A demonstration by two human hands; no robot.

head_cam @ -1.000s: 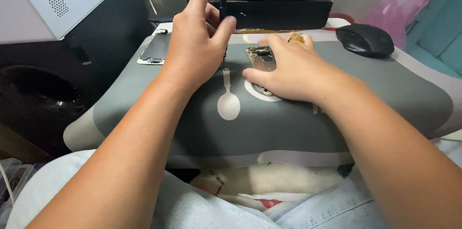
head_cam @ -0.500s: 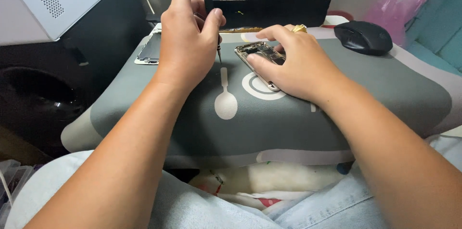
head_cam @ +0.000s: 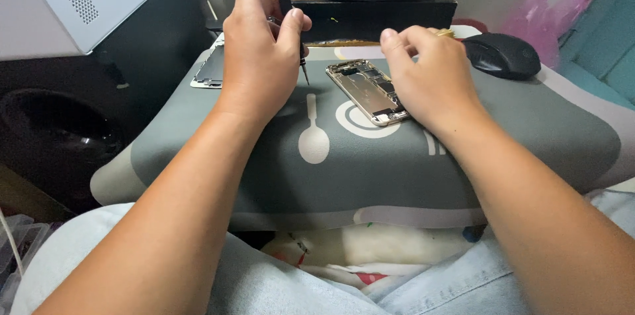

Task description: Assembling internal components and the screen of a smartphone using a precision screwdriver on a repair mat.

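The left hand (head_cam: 261,57) reaches up from the bottom left, arm long and straight, and its back faces the camera. Its fingers are closed tight around a small black screwdriver (head_cam: 288,14), with the first finger standing up by the top of the handle and the thumb pressed on the side. The screwdriver stands almost upright, and its thin tip points down at about 5 o'clock. The tip hangs just above the grey mat (head_cam: 529,149), close to the top left corner of the open phone (head_cam: 365,90), but I cannot tell if it touches anything. The right hand (head_cam: 433,77) comes in from the bottom right and lies palm down on the right side of the phone. Its fingers are bent and loose, with the first finger and thumb near each other at the phone's top edge; I cannot tell if they pinch something small. The phone lies flat in the middle of the mat, with its gold frame and little inside parts showing. At 9 o'clock from the left hand lies a flat phone screen (head_cam: 210,70). At 2 o'clock from the right hand sits a black computer mouse (head_cam: 503,55). A black box (head_cam: 377,14) stands at 12 o'clock, behind the mat.
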